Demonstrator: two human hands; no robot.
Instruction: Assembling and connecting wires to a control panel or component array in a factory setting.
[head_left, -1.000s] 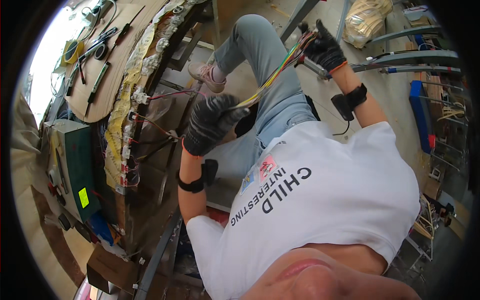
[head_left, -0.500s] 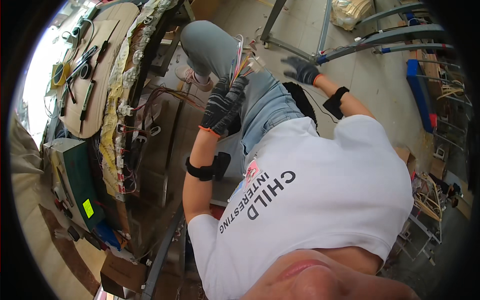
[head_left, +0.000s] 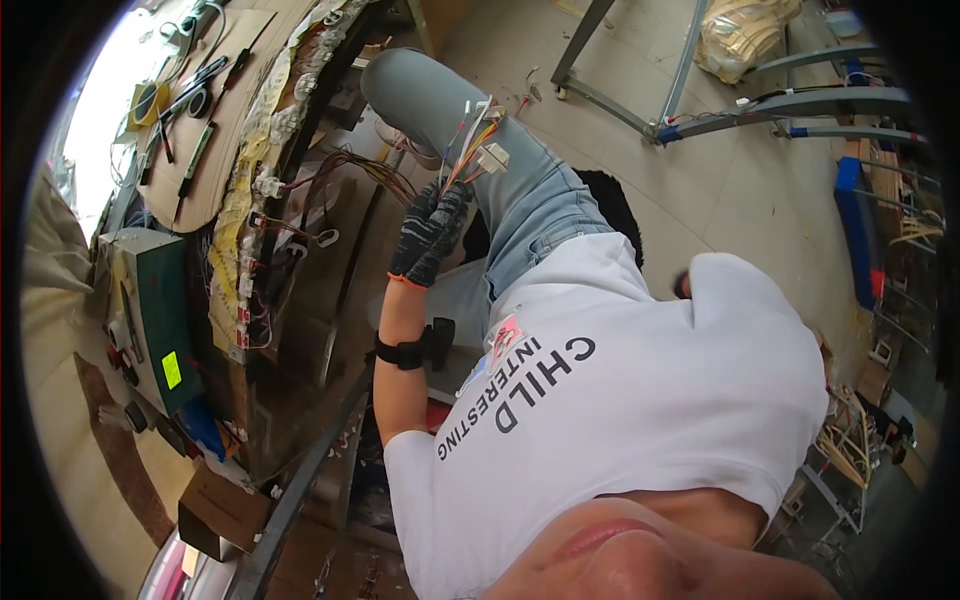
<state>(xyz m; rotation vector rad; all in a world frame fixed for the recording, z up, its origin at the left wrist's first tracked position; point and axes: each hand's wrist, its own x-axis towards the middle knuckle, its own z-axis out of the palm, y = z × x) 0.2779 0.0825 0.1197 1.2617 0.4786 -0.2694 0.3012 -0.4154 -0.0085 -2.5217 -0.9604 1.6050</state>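
My left hand (head_left: 432, 232), in a dark grey knit glove with an orange cuff, is closed around a bundle of thin coloured wires (head_left: 466, 152). The loose ends fan out past my fingers over my left thigh. A white plastic connector (head_left: 493, 158) sits among those ends. More brown and red wires (head_left: 360, 168) run from the bench edge toward this hand; whether they belong to the same bundle is hard to tell. My right hand is hidden beyond my white shirt, with only a dark bit of its arm band (head_left: 683, 284) showing.
At the left stands a bench edged with a row of white connectors (head_left: 245, 285) and yellow tape. A pen-like tool (head_left: 197, 160) and tape rolls lie on its board. Below is a green box (head_left: 150, 320). Grey metal frames (head_left: 835, 102) and a plastic-wrapped bundle (head_left: 740, 35) are at the far right.
My right hand has swung down and back out of sight. My left hand keeps hold of the wires, having shifted slightly toward the bench. The view has turned a little.
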